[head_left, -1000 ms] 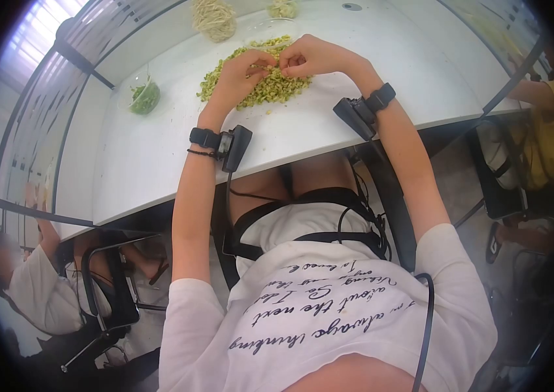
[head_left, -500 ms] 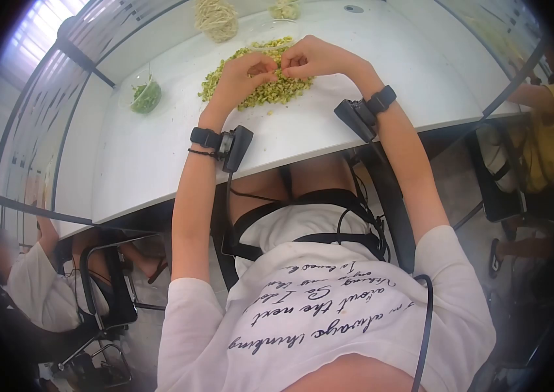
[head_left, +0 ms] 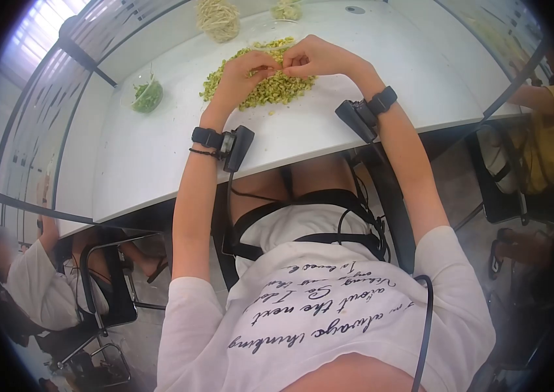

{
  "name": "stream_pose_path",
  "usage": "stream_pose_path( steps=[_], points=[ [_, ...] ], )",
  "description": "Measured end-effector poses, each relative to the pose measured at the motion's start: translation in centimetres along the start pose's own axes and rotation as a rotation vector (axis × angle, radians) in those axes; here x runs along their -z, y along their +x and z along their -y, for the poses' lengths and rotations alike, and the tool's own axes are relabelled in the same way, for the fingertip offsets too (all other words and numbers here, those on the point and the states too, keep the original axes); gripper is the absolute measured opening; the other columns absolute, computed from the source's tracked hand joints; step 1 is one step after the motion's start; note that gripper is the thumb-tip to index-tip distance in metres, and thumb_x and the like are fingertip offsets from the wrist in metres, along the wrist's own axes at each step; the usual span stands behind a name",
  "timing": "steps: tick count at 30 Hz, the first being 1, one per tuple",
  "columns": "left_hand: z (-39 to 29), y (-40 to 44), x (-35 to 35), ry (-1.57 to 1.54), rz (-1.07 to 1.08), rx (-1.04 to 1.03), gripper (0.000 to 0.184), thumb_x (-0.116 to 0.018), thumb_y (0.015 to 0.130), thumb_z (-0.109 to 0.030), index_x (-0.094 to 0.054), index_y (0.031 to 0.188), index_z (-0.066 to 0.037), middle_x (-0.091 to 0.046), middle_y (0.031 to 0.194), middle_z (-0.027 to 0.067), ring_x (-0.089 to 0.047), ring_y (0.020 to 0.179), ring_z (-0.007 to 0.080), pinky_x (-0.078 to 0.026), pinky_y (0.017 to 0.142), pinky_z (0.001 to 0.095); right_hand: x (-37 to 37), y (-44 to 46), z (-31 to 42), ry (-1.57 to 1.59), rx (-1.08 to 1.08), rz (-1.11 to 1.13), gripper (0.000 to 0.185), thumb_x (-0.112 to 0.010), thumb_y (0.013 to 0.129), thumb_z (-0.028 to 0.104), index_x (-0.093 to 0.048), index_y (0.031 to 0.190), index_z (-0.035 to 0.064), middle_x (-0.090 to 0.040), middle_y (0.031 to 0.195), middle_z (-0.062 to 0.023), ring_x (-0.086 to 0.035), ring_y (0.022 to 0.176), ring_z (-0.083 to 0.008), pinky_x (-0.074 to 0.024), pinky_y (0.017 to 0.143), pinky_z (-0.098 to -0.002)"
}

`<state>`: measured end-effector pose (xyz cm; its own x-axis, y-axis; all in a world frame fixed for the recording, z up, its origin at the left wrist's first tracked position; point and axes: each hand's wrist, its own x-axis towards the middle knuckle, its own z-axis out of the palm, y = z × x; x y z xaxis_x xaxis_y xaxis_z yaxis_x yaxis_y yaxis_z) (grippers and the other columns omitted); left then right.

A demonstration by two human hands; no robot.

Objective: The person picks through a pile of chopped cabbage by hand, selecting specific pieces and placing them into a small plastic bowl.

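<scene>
A loose pile of small green-and-yellow pieces (head_left: 277,91), perhaps beans or sprout heads, is spread on the white table. My left hand (head_left: 245,73) is over the left part of the pile, thumb and fingers pinched together. Close beside it, my right hand (head_left: 309,57) makes a similar pinch, its fingertips almost meeting the left ones above the pile. Anything between the fingertips is too small to make out. Both wrists wear black straps with small camera-like boxes.
Behind the pile lies a bundle of pale, thin stems (head_left: 218,21), with a smaller pale heap (head_left: 286,9) to its right. A clear bowl of green bits (head_left: 147,95) stands at the left. Glazed partitions flank the white table (head_left: 381,78). Other people sit on both sides.
My hands stay together over the pile, with only slight finger movement; the left fingers look a little straighter. At the far left, another person's arm has shifted slightly.
</scene>
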<state>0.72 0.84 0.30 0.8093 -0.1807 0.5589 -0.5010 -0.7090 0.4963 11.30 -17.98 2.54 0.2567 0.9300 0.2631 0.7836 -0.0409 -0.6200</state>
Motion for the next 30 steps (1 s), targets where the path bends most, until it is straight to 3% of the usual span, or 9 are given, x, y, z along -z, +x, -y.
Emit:
stream_pose_path(
  steps=[6,12,17,19,22,26,27,30],
  points=[
    [-0.4,-0.1,-0.1,-0.099,-0.112,0.175,0.010,-0.063,0.082,-0.004,-0.064,0.092,-0.001,-0.065,0.088,0.0040,-0.063,0.077,0.0109,-0.051,0.072,0.0241,-0.2,0.0,-0.3,0.018,0.038,-0.052,0.014,-0.060,0.082,0.014,-0.063,0.079,0.0008,-0.058,0.059,-0.0025,-0.051,0.053,-0.0072,-0.0420,0.052,-0.0214],
    [-0.5,0.4,0.5,0.027,-0.461,-0.016,0.009,-0.062,0.082,-0.001,-0.063,0.091,0.000,-0.065,0.090,0.0050,-0.063,0.079,0.0121,-0.051,0.073,0.0238,0.1,0.4,-0.1,-0.089,0.143,-0.424,0.015,-0.064,0.081,0.019,-0.064,0.084,0.0050,-0.057,0.057,0.0008,-0.050,0.051,-0.0074,-0.0405,0.050,-0.0227],
    [0.5,2.0,-0.2,0.150,-0.402,-0.078,0.018,-0.058,0.087,-0.008,-0.063,0.103,-0.005,-0.064,0.103,0.0072,-0.062,0.093,0.0197,-0.049,0.082,0.0286,-0.4,1.4,-1.6,-0.368,0.027,-0.641,0.020,-0.061,0.082,0.023,-0.061,0.097,0.0097,-0.057,0.056,-0.0014,-0.053,0.051,-0.0150,-0.0420,0.050,-0.0291],
    [0.5,2.0,-0.8,0.162,-0.369,-0.091,0.021,-0.054,0.090,-0.011,-0.062,0.109,-0.008,-0.063,0.109,0.0079,-0.059,0.101,0.0232,-0.046,0.088,0.0316,-0.9,1.4,-1.9,-0.496,-0.006,-0.663,0.022,-0.057,0.082,0.025,-0.059,0.100,0.0122,-0.059,0.058,-0.0031,-0.058,0.056,-0.0209,-0.0456,0.053,-0.0342],
    [0.7,1.4,-0.6,0.172,-0.355,-0.078,0.023,-0.050,0.092,-0.012,-0.060,0.113,-0.010,-0.060,0.116,0.0087,-0.055,0.109,0.0262,-0.041,0.094,0.0341,-0.6,0.8,-0.6,-0.456,-0.084,-0.640,0.023,-0.057,0.082,0.024,-0.057,0.103,0.0130,-0.059,0.057,-0.0030,-0.058,0.056,-0.0219,-0.0467,0.053,-0.0346],
    [1.4,0.9,0.4,0.313,-0.450,-0.114,0.015,-0.051,0.091,-0.010,-0.061,0.101,-0.006,-0.062,0.104,0.0092,-0.060,0.094,0.0252,-0.046,0.081,0.0323,-0.3,0.8,-0.8,-0.323,0.057,-0.633,0.014,-0.059,0.085,0.022,-0.062,0.094,0.0115,-0.047,0.048,-0.0023,-0.041,0.042,-0.0145,-0.0331,0.045,-0.0289],
    [1.2,0.7,0.5,0.301,-0.441,-0.085,0.010,-0.054,0.090,-0.010,-0.061,0.094,-0.004,-0.062,0.095,0.0089,-0.060,0.084,0.0231,-0.046,0.073,0.0310,-0.3,0.7,-0.9,-0.322,0.093,-0.577,0.013,-0.060,0.085,0.022,-0.062,0.092,0.0114,-0.046,0.048,-0.0024,-0.040,0.042,-0.0145,-0.0327,0.045,-0.0290],
    [0.2,-0.1,0.6,0.296,-0.236,0.088,0.010,-0.057,0.088,-0.011,-0.061,0.091,-0.003,-0.061,0.093,0.0090,-0.060,0.080,0.0219,-0.046,0.071,0.0297,-0.5,0.7,-1.0,-0.315,0.203,-0.402,0.012,-0.060,0.085,0.022,-0.063,0.087,0.0114,-0.045,0.047,-0.0026,-0.039,0.042,-0.0147,-0.0315,0.045,-0.0291]
  ],
)
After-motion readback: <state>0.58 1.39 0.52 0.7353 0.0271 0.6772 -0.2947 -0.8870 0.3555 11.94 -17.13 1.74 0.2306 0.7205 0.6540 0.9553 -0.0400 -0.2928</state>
